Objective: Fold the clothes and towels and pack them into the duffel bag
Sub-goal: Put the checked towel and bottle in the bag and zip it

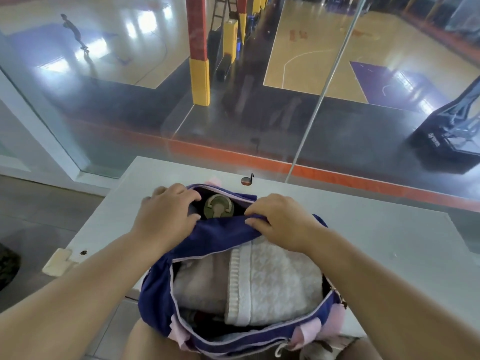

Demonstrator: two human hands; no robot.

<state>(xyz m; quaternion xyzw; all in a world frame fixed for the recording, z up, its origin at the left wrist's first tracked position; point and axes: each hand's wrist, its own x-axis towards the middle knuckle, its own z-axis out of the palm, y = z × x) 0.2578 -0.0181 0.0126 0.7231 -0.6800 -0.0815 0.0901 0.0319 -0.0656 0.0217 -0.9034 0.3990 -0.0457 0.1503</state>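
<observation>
A purple duffel bag (155,289) with pink trim lies open on the white table (389,245), partly over its near edge. Inside it lies a folded white towel (272,279) on top of pale and darker clothes (200,284). At the bag's far end a pocket gapes and shows a round olive-green bottle cap (218,206). My left hand (166,214) grips the purple fabric at the left of that pocket opening. My right hand (280,219) pinches the fabric edge on its right.
A glass wall (259,113) rises just behind the table, with a basketball court below it. A round cable hole (246,181) sits at the table's far edge. The table's left front corner (55,263) is chipped. My knees show under the bag.
</observation>
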